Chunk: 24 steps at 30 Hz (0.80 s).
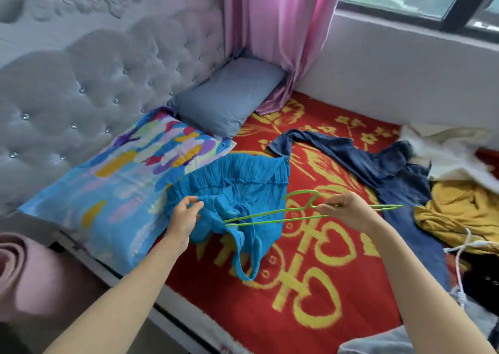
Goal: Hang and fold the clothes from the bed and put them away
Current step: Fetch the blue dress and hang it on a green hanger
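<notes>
A crinkled blue top [243, 189] lies on the red and yellow bedspread [302, 294], its strap trailing toward the bed's near edge. My left hand [185, 218] pinches the top's fabric at its left side. My right hand [348, 212] holds a thin green hanger [270, 216] near its hook, flat above the top, with one end reaching into the garment.
A dark denim garment [378, 164], a mustard garment [459, 210] and white fabric [453, 151] are heaped at the right. A multicoloured pillow [113, 191] and a blue-grey pillow [229, 97] lie against the tufted headboard [81, 83]. A pink curtain [280, 29] hangs by the window.
</notes>
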Each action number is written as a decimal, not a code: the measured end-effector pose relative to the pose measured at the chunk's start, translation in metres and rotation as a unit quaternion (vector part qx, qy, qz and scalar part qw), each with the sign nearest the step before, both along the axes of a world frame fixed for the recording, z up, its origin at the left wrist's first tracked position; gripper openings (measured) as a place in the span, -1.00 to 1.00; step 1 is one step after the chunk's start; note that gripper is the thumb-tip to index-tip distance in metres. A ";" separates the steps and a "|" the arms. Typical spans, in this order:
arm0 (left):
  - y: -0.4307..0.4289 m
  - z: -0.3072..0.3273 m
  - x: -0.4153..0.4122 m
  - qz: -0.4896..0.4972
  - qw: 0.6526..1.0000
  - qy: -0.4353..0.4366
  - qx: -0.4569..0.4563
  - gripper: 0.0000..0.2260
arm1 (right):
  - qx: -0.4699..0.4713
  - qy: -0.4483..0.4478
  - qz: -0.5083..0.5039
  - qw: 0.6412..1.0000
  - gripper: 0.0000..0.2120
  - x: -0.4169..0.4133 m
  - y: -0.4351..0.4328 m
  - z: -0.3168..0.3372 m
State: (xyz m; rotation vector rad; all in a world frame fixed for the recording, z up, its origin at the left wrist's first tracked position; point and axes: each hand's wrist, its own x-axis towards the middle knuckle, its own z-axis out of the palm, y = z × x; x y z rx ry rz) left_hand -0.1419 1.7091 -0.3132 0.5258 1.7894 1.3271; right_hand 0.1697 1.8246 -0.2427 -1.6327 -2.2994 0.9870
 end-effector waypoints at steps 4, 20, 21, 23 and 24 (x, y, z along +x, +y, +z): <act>0.004 0.031 -0.006 -0.033 0.998 0.028 0.037 -0.83 | -0.012 0.091 -0.007 0.996 -0.82 -0.027 -0.012 0.009; 0.025 0.208 -0.064 -0.298 0.656 0.682 0.125 -0.72 | -0.050 0.376 -0.119 0.918 -0.73 -0.088 -0.034 0.065; 0.025 0.217 -0.064 -0.299 0.678 0.663 0.107 -0.66 | -0.046 0.387 -0.117 0.913 -0.75 -0.091 -0.033 0.073; 0.030 0.232 -0.065 -0.288 0.687 0.660 0.100 -0.54 | 0.017 0.384 -0.109 0.917 -0.83 -0.097 -0.033 0.084; 0.032 0.239 -0.067 -0.278 0.689 0.663 0.096 -0.56 | 0.118 0.338 -0.119 0.926 -0.88 -0.099 -0.031 0.087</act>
